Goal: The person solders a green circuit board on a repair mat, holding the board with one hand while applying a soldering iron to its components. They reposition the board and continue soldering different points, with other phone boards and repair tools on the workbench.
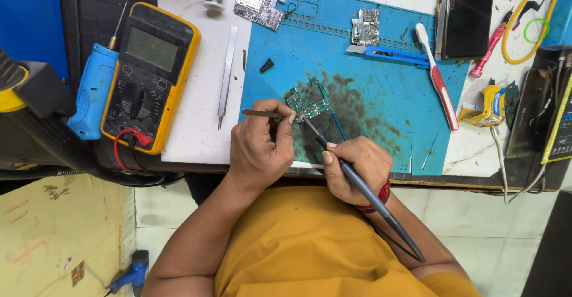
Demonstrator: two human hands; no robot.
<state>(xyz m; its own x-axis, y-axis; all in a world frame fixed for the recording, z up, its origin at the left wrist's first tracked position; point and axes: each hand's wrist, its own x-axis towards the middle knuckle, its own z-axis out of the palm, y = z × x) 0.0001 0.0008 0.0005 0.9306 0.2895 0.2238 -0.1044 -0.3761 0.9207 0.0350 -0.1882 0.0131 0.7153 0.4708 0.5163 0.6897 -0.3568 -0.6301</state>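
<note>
We see the left hand [257, 148] closed around a pair of slim metal tweezers [260, 113], their tips laid against the small green circuit board [305, 103] that lies on the stained blue silicone work mat [381, 88] near the front edge of the white desk [190, 118]. The right hand [356, 169] is closed in a pen grip on a thin dark soldering iron [339, 160], its tip touching the same board. We judge the board light, stiff and fragile, best steadied by its edges instead of its populated face; the iron's tip is likely hot, so only the handle is safe to hold. Around the work lie a second pair of long steel tweezers [226, 76] just left of the mat, a yellow-cased black multimeter [150, 73] with a red lead, a blue handheld tool [92, 91] beside it, two further bare circuit boards [259, 5] at the mat's far edge, a blue utility knife [396, 56], a red-and-white toothbrush [438, 76], and a dark phone [468, 14]. Nothing stands between the hands and the board.
</note>
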